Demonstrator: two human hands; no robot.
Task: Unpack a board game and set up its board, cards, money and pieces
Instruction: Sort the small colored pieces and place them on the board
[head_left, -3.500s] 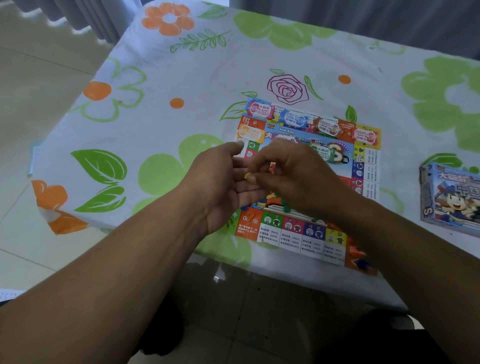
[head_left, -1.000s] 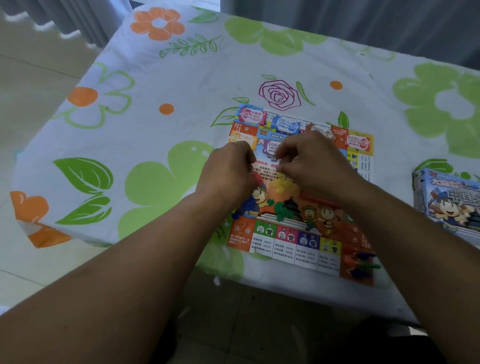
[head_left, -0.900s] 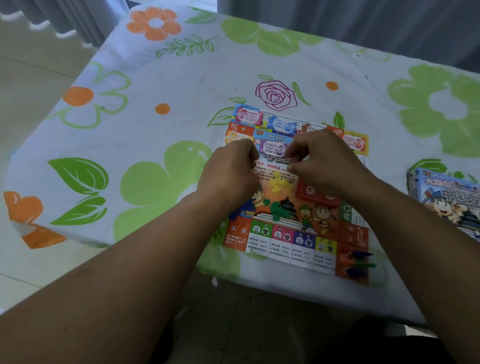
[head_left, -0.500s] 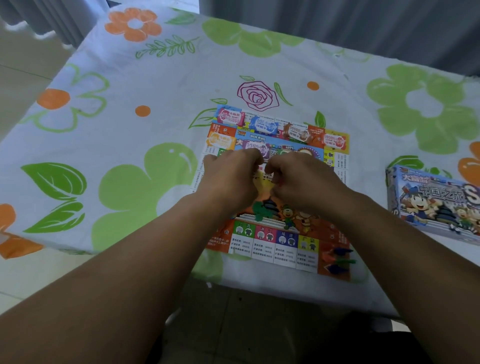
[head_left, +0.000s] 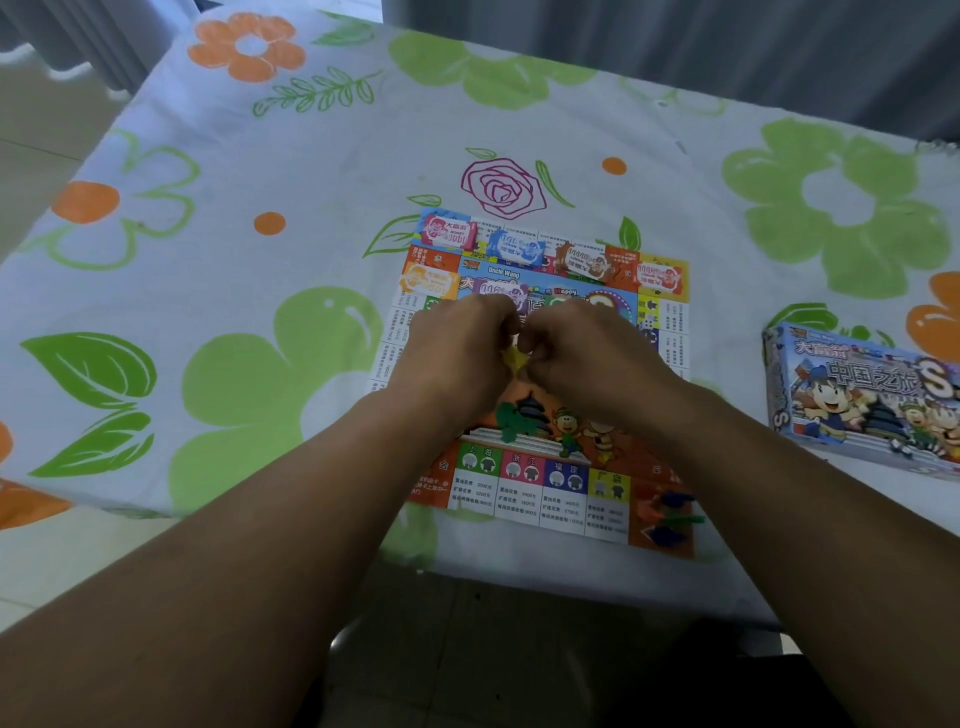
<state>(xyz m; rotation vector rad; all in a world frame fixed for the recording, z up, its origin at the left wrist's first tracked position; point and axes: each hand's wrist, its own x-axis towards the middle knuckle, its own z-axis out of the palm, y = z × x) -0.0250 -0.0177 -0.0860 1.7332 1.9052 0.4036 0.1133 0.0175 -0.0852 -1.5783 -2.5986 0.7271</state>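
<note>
The yellow piece (head_left: 513, 358) peeks out of the small gap between the two hands, over the middle of the board (head_left: 566, 499). The left hand (head_left: 457, 353) and right hand (head_left: 587, 353) curl in and pinch it from both sides, maybe to pull it apart (the fingertips are hidden). Green pieces (head_left: 511, 422) lie just below it. Money (head_left: 517, 248) lines the far edge, out of the way, and the box (head_left: 862, 395) sits off to the right

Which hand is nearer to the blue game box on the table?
Right. The right hand is over the board, with the game box off to its right; the left hand sits beyond it, further left.
</note>
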